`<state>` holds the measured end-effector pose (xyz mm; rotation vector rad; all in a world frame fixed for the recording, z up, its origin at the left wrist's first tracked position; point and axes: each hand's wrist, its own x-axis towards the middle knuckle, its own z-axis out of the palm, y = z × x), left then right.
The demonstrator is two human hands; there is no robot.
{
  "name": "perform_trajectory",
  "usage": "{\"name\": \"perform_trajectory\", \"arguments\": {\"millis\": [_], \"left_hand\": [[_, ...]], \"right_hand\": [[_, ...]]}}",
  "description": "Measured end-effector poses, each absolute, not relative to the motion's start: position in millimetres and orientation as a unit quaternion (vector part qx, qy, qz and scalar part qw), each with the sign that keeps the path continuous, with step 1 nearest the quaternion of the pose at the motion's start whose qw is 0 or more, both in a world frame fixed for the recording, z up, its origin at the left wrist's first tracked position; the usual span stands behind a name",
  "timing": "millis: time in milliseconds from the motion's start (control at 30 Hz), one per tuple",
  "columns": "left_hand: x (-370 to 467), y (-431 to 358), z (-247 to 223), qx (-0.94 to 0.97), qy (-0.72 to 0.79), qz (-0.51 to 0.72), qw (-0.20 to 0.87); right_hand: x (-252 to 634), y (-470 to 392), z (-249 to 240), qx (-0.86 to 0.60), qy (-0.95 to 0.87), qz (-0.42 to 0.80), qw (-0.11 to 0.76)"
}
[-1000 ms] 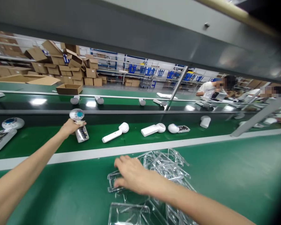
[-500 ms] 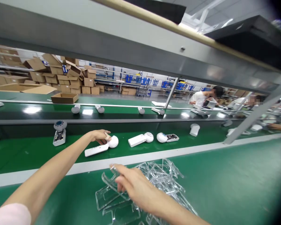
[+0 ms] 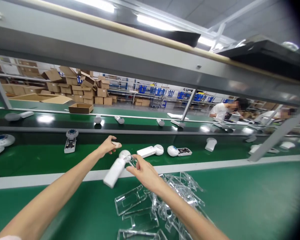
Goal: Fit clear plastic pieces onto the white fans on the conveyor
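A white handheld device [image 3: 114,171] with a round head lies at a slant across the white belt edge, slightly blurred. My left hand [image 3: 107,146] hovers just beyond it, fingers apart, with a pale wrap or strip at one fingertip; I see no device in its grasp. My right hand [image 3: 144,170] pinches a small clear plastic piece [image 3: 130,160] that overlaps the device's round head; whether they touch, I cannot tell. Below my right forearm, a heap of clear plastic shells [image 3: 181,190] spreads over the green table [image 3: 240,200].
On the green belt [image 3: 90,160] stand a closed white device [image 3: 146,152] and several with exposed circuit boards, including one device [image 3: 184,152]. A slanted metal post [image 3: 277,133] rises at right. An overhead beam [image 3: 140,56] crosses the view. Two co-workers sit at the far right.
The white device has swung round and come toward me onto the belt edge. My left hand has come off it. My right hand has moved forward to its head with the clear piece.
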<state>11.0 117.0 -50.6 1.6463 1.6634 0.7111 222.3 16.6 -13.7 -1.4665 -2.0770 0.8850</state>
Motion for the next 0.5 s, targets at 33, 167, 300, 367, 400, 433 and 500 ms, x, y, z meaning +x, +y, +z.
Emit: {"name": "perform_trajectory", "arguments": {"millis": [33,167,300,367,400,433,500], "left_hand": [[11,114,-48,0.643,0.639,0.263,0.331],[36,97,-43,0.717,0.613,0.172,0.283],[83,79,-42,0.767,0.606,0.088,0.191],[105,72,-42,0.785,0.598,0.060,0.150],[112,70,-42,0.792,0.594,0.044,0.135],[118,71,-42,0.795,0.593,0.030,0.124],[119,77,-43,0.792,0.600,0.002,0.111]], "right_hand": [[217,17,-13,-0.538,-0.751,0.305,0.230],[212,31,-19,-0.552,-0.696,0.355,0.292],[230,49,-21,-0.564,-0.644,0.393,0.336],[239,53,-19,-0.562,-0.624,0.410,0.355],[243,53,-17,-0.558,-0.616,0.421,0.362],[246,53,-16,-0.551,-0.611,0.433,0.367],[249,50,-15,-0.533,-0.606,0.459,0.373]]}}
